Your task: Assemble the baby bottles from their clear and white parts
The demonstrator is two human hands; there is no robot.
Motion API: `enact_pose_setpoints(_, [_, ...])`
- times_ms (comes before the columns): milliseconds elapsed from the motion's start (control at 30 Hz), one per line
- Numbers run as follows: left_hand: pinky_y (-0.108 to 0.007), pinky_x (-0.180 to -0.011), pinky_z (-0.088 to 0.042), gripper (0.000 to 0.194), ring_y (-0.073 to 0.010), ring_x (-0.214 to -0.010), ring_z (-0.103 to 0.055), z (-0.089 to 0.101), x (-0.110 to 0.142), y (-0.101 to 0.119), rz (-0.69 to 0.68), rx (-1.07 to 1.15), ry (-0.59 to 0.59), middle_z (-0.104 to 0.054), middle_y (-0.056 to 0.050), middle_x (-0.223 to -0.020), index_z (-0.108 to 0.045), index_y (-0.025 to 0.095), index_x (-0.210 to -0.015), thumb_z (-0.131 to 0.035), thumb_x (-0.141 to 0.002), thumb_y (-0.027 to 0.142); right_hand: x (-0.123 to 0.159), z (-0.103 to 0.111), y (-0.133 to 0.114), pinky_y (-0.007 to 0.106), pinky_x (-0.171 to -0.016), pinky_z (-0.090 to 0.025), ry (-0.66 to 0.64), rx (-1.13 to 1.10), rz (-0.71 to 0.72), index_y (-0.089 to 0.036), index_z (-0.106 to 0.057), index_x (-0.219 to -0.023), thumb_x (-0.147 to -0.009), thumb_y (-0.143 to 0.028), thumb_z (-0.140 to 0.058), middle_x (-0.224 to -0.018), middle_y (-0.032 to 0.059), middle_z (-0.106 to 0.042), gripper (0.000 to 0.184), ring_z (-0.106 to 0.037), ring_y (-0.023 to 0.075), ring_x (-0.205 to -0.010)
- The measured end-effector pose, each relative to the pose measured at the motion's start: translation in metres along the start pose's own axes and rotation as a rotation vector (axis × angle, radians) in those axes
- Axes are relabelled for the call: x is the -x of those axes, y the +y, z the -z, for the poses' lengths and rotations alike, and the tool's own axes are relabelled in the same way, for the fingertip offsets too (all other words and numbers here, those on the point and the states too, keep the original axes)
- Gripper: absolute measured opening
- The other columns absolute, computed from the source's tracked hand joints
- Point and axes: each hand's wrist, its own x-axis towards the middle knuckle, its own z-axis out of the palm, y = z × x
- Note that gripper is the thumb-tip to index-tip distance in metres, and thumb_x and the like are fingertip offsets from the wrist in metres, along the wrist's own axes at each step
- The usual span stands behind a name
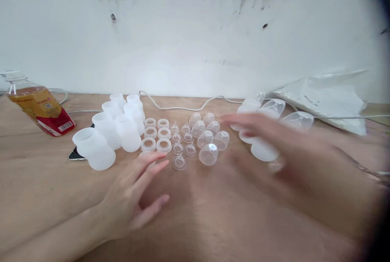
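My left hand (131, 197) hovers over the wooden table, fingers spread and holding nothing. Just beyond its fingertips lie two columns of translucent white collar rings (163, 145), one partly covered by the hand. Clear bottle teats (178, 162) stand beside the rings, followed by clear dome caps (209, 154). My right hand (292, 156) is smeared by motion, its fingers stretched leftward with nothing visible in them. Behind and partly under it lie several white baby bottles with clear caps (263, 151); the hand hides part of them, and I cannot tell whether it touches any.
Several open white bottle bodies (97, 152) stand in two columns at the left, near a dark flat object (75, 154). A drink bottle (42, 105) with a red and yellow label is farther left. A white cable (179, 108) runs along the wall; a plastic bag (329, 95) lies at the right.
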Motion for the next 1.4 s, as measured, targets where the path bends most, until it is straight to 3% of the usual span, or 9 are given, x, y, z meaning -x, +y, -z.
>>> enact_pose_setpoints(67, [-0.048, -0.103, -0.025, 0.068, -0.0312, -0.128, -0.023, 0.001, 0.005, 0.005, -0.083, -0.03, -0.136, -0.026, -0.017, -0.14, -0.016, 0.011, -0.135, -0.048, -0.081, 0.036, 0.002, -0.025, -0.045, 0.033, -0.098, -0.038, -0.152, -0.109, 0.304, -0.004, -0.042, -0.123, -0.088, -0.036, -0.037, -0.13, 0.015, -0.043, 0.048, -0.035, 0.0216, -0.123])
enact_pose_setpoints(100, [-0.049, -0.104, -0.022, 0.077, -0.0323, -0.13, -0.018, 0.001, 0.008, 0.006, -0.122, -0.045, -0.202, -0.02, -0.017, -0.142, -0.006, 0.009, -0.137, -0.047, -0.08, 0.041, 0.006, -0.037, -0.057, 0.033, -0.102, -0.033, -0.21, -0.142, 0.364, 0.001, -0.04, -0.124, -0.087, -0.042, -0.037, -0.134, 0.0178, -0.037, 0.058, -0.026, 0.024, -0.128])
enact_pose_setpoints(200, [-0.044, -0.104, -0.025, 0.082, -0.0295, -0.131, -0.016, 0.0, 0.015, 0.006, -0.176, -0.042, -0.41, -0.013, -0.017, -0.143, 0.006, 0.01, -0.138, -0.043, -0.082, 0.047, 0.023, -0.066, -0.065, 0.037, -0.103, -0.03, -0.508, -0.19, 0.36, 0.006, -0.028, -0.131, -0.086, -0.048, -0.034, -0.139, 0.0221, -0.018, 0.07, -0.015, 0.027, -0.13])
enact_pose_setpoints(300, [-0.04, -0.105, -0.024, 0.076, -0.0254, -0.131, -0.013, 0.001, 0.018, 0.005, -0.106, -0.015, -0.552, -0.009, -0.012, -0.144, 0.004, 0.013, -0.138, -0.036, -0.085, 0.048, 0.036, -0.077, -0.055, 0.042, -0.104, -0.024, -0.637, -0.208, 0.272, 0.002, -0.018, -0.135, -0.089, -0.044, -0.027, -0.141, 0.0192, -0.009, 0.066, -0.008, 0.0268, -0.131])
enact_pose_setpoints(467, [-0.038, -0.108, -0.018, 0.073, -0.0209, -0.133, -0.006, 0.003, 0.017, 0.007, -0.024, -0.049, -0.575, -0.005, -0.009, -0.145, -0.001, 0.013, -0.138, -0.033, -0.085, 0.051, 0.04, -0.077, -0.053, 0.042, -0.107, -0.014, -0.66, -0.235, 0.222, -0.004, -0.011, -0.137, -0.089, -0.041, -0.028, -0.143, 0.0128, -0.003, 0.063, -0.002, 0.0233, -0.132])
enact_pose_setpoints(633, [-0.037, -0.109, -0.015, 0.07, -0.0186, -0.133, -0.003, 0.001, 0.017, 0.009, -0.036, -0.068, -0.575, -0.006, -0.009, -0.146, -0.006, 0.011, -0.138, -0.032, -0.086, 0.05, 0.038, -0.079, -0.055, 0.041, -0.108, -0.011, -0.654, -0.266, 0.208, -0.004, -0.011, -0.137, -0.088, -0.041, -0.032, -0.143, 0.0135, -0.005, 0.066, -0.001, 0.0228, -0.132])
enact_pose_setpoints(1000, [-0.037, -0.109, -0.01, 0.071, -0.0191, -0.134, -0.002, 0.0, 0.018, 0.007, -0.054, -0.108, -0.581, -0.005, -0.011, -0.146, -0.008, 0.008, -0.138, -0.03, -0.086, 0.051, 0.041, -0.081, -0.056, 0.041, -0.109, -0.011, -0.611, -0.293, 0.206, 0.0, -0.018, -0.136, -0.087, -0.038, -0.035, -0.143, 0.0169, -0.009, 0.064, -0.004, 0.0235, -0.132])
enact_pose_setpoints(1400, [-0.038, -0.108, -0.015, 0.07, -0.0205, -0.133, -0.006, 0.0, 0.017, 0.007, -0.036, -0.085, -0.567, -0.008, -0.012, -0.145, -0.008, 0.009, -0.138, -0.032, -0.086, 0.05, 0.04, -0.081, -0.055, 0.043, -0.108, -0.012, -0.61, -0.313, 0.201, -0.002, -0.019, -0.136, -0.087, -0.038, -0.035, -0.143, 0.0163, -0.009, 0.063, -0.003, 0.0235, -0.132])
